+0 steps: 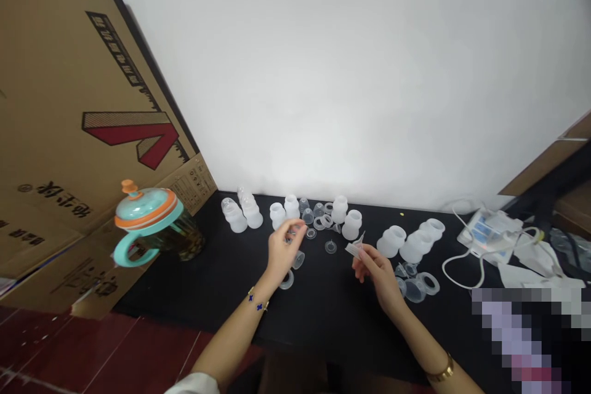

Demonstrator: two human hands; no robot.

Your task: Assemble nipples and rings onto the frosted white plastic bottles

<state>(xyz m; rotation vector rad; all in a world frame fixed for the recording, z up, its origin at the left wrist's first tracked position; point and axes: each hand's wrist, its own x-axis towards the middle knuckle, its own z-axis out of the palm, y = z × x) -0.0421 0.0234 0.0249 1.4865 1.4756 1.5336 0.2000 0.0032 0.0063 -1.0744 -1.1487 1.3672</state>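
My left hand [284,248] hovers over the black mat [221,283], fingers pinched on a small clear plastic piece [292,235] near loose clear rings and caps. A bracelet with blue charms sits on that wrist. My right hand [375,266] pinches a small clear silicone part [355,247] just above the mat. Behind both hands several translucent white bottles [252,214] stand along the wall, with more translucent white bottles [418,241] lying at the right.
A large cardboard box [69,135] leans at the left. A glass jug with a teal and orange lid [154,221] stands in front of it. White packets and a cable [494,240] lie at the right. Red floor shows below the mat.
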